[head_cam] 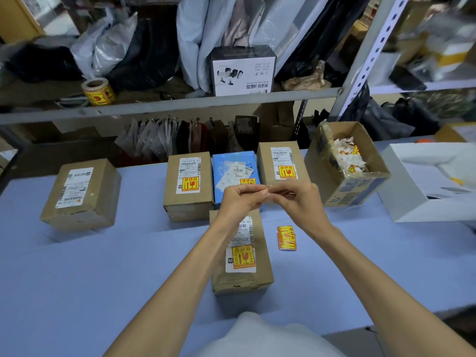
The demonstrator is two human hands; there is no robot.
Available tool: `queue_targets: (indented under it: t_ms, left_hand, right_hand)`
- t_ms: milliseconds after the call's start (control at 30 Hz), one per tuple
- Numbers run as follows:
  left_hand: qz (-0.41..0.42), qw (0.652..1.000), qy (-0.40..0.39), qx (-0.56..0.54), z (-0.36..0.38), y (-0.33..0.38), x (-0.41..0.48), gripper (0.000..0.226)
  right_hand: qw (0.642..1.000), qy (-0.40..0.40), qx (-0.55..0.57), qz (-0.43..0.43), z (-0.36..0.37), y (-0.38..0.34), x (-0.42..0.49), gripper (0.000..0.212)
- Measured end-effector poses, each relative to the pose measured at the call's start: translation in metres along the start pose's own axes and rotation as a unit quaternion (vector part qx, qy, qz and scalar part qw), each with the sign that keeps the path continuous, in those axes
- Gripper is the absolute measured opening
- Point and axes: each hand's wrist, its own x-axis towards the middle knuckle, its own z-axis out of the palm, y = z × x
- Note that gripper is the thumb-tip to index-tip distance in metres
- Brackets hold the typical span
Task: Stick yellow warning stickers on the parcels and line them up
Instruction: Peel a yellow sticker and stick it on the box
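My left hand (239,199) and right hand (296,199) meet above the middle of the counter (116,266). The fingertips of both are pinched narrow on a thin slip (267,188). I take it for a sticker or its backing seen edge-on, though it is too small to tell which. I hold it clear of the surface so both thumbs can work at it.

Under my wrists, toward the near edge, sits the near parcel (240,282), its yellow sticker (243,257) already on. Along the far edge three more stand in a row, close side by side: a brown parcel (189,202), a blue parcel (231,166) and a second brown parcel (265,163), all stickered. The lone parcel (79,194) toward the far left corner shows no yellow, so I judge it the one left to do.

The spare stickers (286,238) lie just right of the near parcel, within easy reach. The open carton (334,191) at the far right holds crumpled backings, so it serves as my waste bin.

There is open counter on the left and along the near edge — also a gap between the lone parcel and the row. The right side is hemmed in by the carton and a white box (412,202).
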Motion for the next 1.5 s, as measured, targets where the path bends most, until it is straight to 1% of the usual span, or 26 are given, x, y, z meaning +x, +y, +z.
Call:
queue_targets:
  t_ms: [100, 200, 300, 433, 500, 567, 600, 700, 733, 800, 833, 900, 1067, 1167, 1267, 1367, 1433, 1500]
  left_hand:
    - [0.003, 0.998, -0.04, 0.055, 0.014, 0.003, 0.007, 0.012]
    - [0.015, 0.994, -0.073, 0.075, 0.037, 0.006, 0.017, 0.02]
    - [0.037, 0.992, -0.091, 0.085, 0.064, 0.005, 0.028, 0.012]
    - [0.07, 0.984, -0.102, 0.129, 0.1, 0.0, 0.047, 0.009]
    - [0.101, 0.973, -0.117, 0.171, 0.117, 0.001, 0.057, 0.007]
    - [0.164, 0.946, -0.123, 0.252, 0.133, 0.006, 0.07, 0.004]
    - [0.195, 0.922, -0.125, 0.31, 0.14, 0.009, 0.076, 0.005]
    - [0.266, 0.822, -0.132, 0.486, 0.158, 0.021, 0.101, 0.015]
    - [0.272, 0.795, -0.137, 0.524, 0.164, 0.025, 0.109, 0.017]
    - [0.262, 0.757, -0.142, 0.582, 0.173, 0.032, 0.125, 0.021]
    - [0.253, 0.745, -0.143, 0.601, 0.177, 0.034, 0.132, 0.022]
    - [0.241, 0.733, -0.144, 0.619, 0.184, 0.036, 0.145, 0.022]
    - [0.217, 0.74, -0.144, 0.62, 0.197, 0.038, 0.17, 0.027]
    - [0.216, 0.744, -0.14, 0.617, 0.197, 0.037, 0.175, 0.027]
    - [0.197, 0.75, -0.132, 0.618, 0.187, 0.034, 0.174, 0.024]
    - [0.167, 0.776, -0.119, 0.597, 0.17, 0.03, 0.164, 0.029]
    - [0.146, 0.811, -0.093, 0.559, 0.153, 0.024, 0.149, 0.036]
    - [0.123, 0.851, -0.056, 0.507, 0.133, 0.013, 0.129, 0.044]
  right_hand:
    - [0.998, 0.014, 0.026, 0.05, -0.015, 0.006, -0.002, 0.008]
    - [0.995, 0.035, 0.028, 0.09, -0.033, 0.016, -0.001, 0.007]
    - [0.987, 0.062, 0.074, 0.129, -0.054, 0.031, 0.0, 0.009]
    - [0.981, 0.073, 0.063, 0.171, -0.081, 0.051, 0.001, 0.006]
    - [0.978, 0.082, 0.053, 0.184, -0.094, 0.056, 0.002, 0.003]
    - [0.977, 0.108, 0.026, 0.181, -0.108, 0.06, 0.006, 0.006]
    - [0.977, 0.117, 0.013, 0.18, -0.115, 0.064, 0.01, 0.008]
    - [0.972, 0.126, -0.042, 0.193, -0.133, 0.082, 0.027, 0.01]
    - [0.969, 0.128, -0.066, 0.199, -0.138, 0.09, 0.033, 0.009]
    - [0.962, 0.135, -0.113, 0.211, -0.146, 0.105, 0.048, 0.008]
    - [0.957, 0.137, -0.134, 0.217, -0.149, 0.113, 0.056, 0.009]
    - [0.951, 0.138, -0.165, 0.223, -0.156, 0.126, 0.072, 0.013]
    - [0.942, 0.134, -0.188, 0.243, -0.165, 0.149, 0.1, 0.036]
    - [0.943, 0.114, -0.192, 0.246, -0.162, 0.159, 0.101, 0.039]
    - [0.944, 0.097, -0.179, 0.261, -0.156, 0.156, 0.094, 0.036]
    - [0.951, 0.089, -0.174, 0.239, -0.141, 0.141, 0.085, 0.031]
    - [0.959, 0.074, -0.166, 0.215, -0.124, 0.126, 0.078, 0.026]
    - [0.97, 0.037, -0.123, 0.206, -0.099, 0.11, 0.066, 0.023]
